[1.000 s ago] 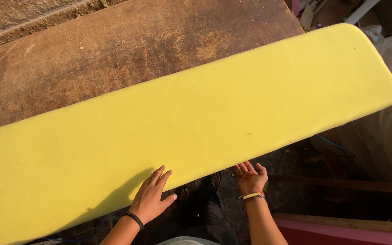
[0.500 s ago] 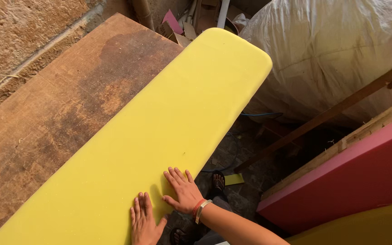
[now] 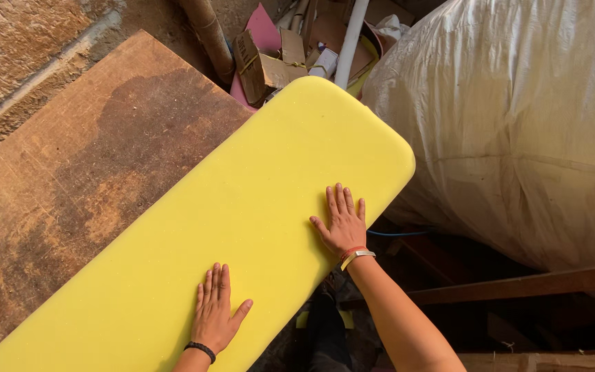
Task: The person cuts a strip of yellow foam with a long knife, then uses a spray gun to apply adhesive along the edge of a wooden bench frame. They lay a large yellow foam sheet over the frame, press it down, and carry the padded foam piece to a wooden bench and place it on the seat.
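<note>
Pressing flat on a long yellow foam slab (image 3: 242,227): left hand (image 3: 215,313) and right hand (image 3: 342,224), both grips apart, fingers spread, palms down, clasping nothing. Slab lies diagonally under both palms on a worn wooden counter (image 3: 91,172), its rounded far end beyond the right hand overhanging the counter edge. Even palm pressure near the slab's near edge seems best for keeping it steady. Right of the right hand: large white woven sack (image 3: 518,138), bulging, contents hidden. Ahead of the slab's end: torn cardboard box (image 3: 259,62) among scrap card and a white pipe (image 3: 349,41).
</note>
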